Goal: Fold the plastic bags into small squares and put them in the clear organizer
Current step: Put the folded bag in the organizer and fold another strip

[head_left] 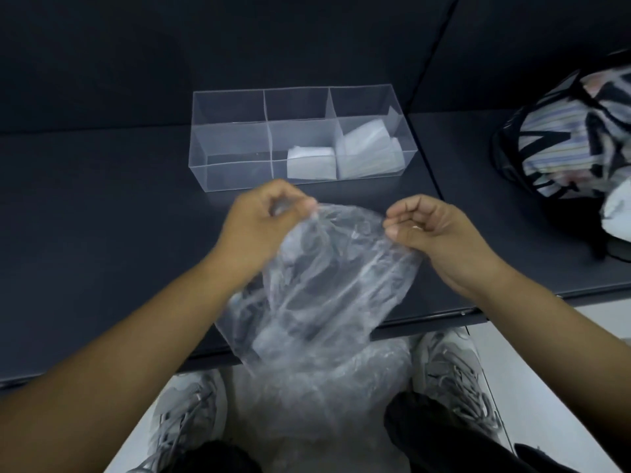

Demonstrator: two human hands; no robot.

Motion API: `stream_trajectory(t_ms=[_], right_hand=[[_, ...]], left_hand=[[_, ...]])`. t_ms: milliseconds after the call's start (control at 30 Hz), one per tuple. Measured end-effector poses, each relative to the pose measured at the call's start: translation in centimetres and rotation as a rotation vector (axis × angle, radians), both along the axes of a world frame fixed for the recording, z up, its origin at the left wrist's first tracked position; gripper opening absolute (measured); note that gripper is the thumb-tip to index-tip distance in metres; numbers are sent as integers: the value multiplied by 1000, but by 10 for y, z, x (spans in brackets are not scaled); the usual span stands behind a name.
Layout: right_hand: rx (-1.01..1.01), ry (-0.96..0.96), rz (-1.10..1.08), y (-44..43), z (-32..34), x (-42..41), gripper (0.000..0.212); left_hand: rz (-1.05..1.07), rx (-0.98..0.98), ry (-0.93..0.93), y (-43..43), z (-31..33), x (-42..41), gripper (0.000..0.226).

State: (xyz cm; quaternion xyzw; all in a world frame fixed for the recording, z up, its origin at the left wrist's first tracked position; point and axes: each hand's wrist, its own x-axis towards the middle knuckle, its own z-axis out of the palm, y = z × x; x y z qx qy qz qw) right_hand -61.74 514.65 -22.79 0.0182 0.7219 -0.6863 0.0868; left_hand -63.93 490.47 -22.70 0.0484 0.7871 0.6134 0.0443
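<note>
Partly done. Organizer (232, 145) sits at back of table (102, 216). Mid compartment has one folded square (310, 163). Right compartment has a few more folded bags (367, 151), stacked & leaning, count unclear. Left compartment shows nothing in it.

Now: a bag (327, 278) is up in the air btw both hands, over the table's front edge & hanging toward the lap. It's crumpled, no fold in it yet. Left hand (263, 216) grip: fingertips pinch the bag's top edge on the left. Right hand (433, 233) grip: fingers curled, thumb & forefinger pinch the edge on the right. Looks like the spread-out step, i.e. the start of this bag.

Left to do, as I judge it: lay it flat on the table, fold to a square, drop it in the organizer. More plastic (307, 404) lies low btw the shoes (454, 377), prob. more bags waiting, can't tell how many.

Around: striped sack (573, 131) at far right, well apart from the organizer. Nothing stands btw bag & organizer. Likely snag: thin film may spring back open after folding.
</note>
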Motion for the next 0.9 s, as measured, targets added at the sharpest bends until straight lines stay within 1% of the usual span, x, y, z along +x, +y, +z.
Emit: stream_trajectory(t_ms=[67,133,233,300,333,400,467,500,533,567,667,700,733,800,833,867,900], right_hand=[[44,-14,-54,11,-4,-3,20],[50,-41,-108,21,-7,-5,18],[113,-37,-250,33,-9,-8,13],[164,-51,-261,29,-6,-6,4],[175,-67,-216,24,-6,-4,20],[204,-103,-36,8,-6,-2,52],[306,-109,209,-11,-6,-3,76],[350,-121,307,-19,-8,-6,82],[386,-133,380,-25,-10,-9,80],[404,-150,417,-29,-10,-12,70],[359,-162,353,-26,-13,-21,20],[294,-166,314,-21,-13,-21,14],[189,-171,275,-17,-13,-21,13],[-107,-226,174,-12,-11,-19,11],[-215,-242,106,-12,-10,-18,13],[-273,-243,34,-14,-11,-17,16],[-285,-237,-35,-18,-9,-16,17]], left_hand=[[178,81,-52,-15,-1,1,15],[288,144,-77,-27,-3,4,18],[371,167,-90,-37,-4,10,19],[376,165,-73,-40,-5,13,19],[371,168,-69,-40,-6,15,19],[355,169,-66,-38,-8,19,17],[343,165,-51,-37,-8,21,15],[337,167,-42,-38,-7,22,15],[328,174,-35,-39,-6,23,14],[318,183,-26,-41,-5,23,13],[331,160,19,-53,-1,24,13],[353,127,39,-59,-1,23,14],[383,96,50,-64,-3,23,15],[430,52,47,-71,-8,22,16],[437,40,38,-73,-12,23,17],[438,44,19,-73,-16,25,17],[438,73,-12,-74,-19,27,18]])
